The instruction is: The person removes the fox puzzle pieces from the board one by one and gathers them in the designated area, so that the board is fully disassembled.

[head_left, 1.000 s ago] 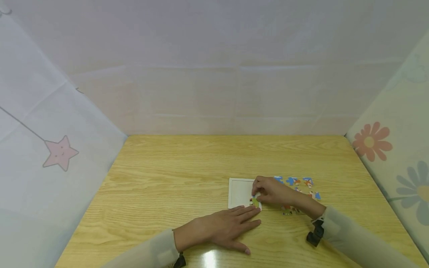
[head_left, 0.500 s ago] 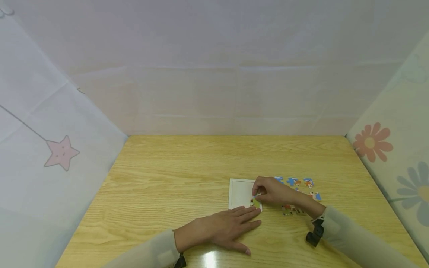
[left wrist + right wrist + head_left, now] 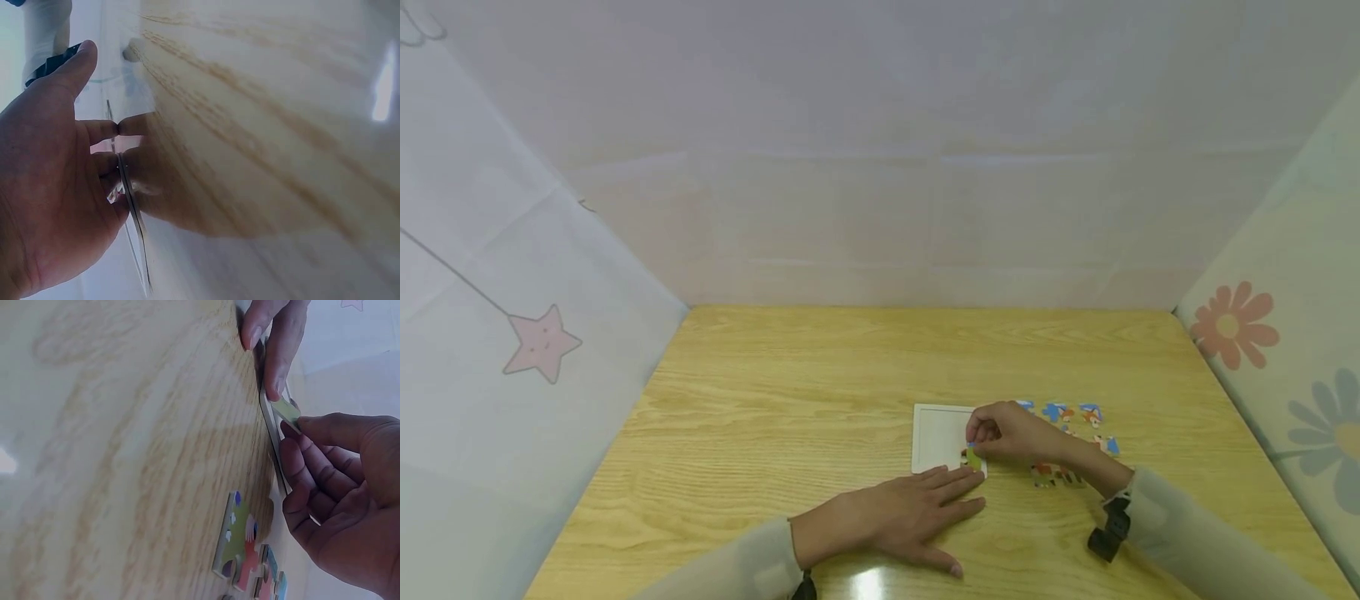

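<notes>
A white puzzle tray (image 3: pixel 936 433) with a raised rim lies on the table. In its near right corner sits a green puzzle piece (image 3: pixel 973 459); the right wrist view shows this green piece (image 3: pixel 287 412) slightly tilted. My right hand (image 3: pixel 1011 433) pinches that piece at its edge between thumb and fingers. Spread flat, my left hand (image 3: pixel 913 517) rests with its fingertips on the tray's near edge, as the left wrist view of the left hand (image 3: pixel 62 162) also shows. One left fingertip is against the green piece in the right wrist view.
Several loose puzzle pieces (image 3: pixel 1092 413) with coloured pictures lie on the wooden table (image 3: pixel 775 375) to the right of the tray, partly hidden by the right forearm. Printed cloth walls (image 3: pixel 820 217) stand around the table's back and sides.
Both hands stay almost where they were, the right one still pinching the green puzzle piece. The whole head view has shifted slightly downward.
</notes>
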### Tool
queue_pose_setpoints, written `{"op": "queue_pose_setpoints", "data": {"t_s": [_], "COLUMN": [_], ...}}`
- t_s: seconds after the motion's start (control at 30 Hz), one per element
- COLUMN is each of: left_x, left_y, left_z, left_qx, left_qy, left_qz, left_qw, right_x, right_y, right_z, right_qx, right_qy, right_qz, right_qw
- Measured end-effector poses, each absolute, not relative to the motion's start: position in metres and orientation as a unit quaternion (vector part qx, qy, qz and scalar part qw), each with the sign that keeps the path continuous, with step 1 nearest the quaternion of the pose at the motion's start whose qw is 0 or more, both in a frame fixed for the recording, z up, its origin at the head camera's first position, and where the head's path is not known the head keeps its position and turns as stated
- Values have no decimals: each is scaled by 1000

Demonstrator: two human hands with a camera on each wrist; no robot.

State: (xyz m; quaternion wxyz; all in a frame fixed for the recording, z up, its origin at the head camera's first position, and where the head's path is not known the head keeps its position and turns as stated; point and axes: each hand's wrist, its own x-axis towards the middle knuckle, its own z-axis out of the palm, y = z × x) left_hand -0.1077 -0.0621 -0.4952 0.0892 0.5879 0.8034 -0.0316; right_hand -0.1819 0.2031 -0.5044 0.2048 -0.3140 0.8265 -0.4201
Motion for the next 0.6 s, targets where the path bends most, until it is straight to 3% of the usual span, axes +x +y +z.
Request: {"op": "queue_pose_setpoints", "data": {"t_s": [0.33,0.6], "left_x": [-107,-108], "left_y": [-63,-61], "left_z": [-495,-497], "left_qx": [590,589], "left_qy": [802,803], "left_qz": [-39,-43], "left_qw": [81,78], "right_x": [-182,-183], "right_y": [214,234], "right_z": [-508,-503], "right_qx": [-297,-273], "right_qy": [824,818], "right_qz": [-449,-470], "right_qw": [177,190]}}
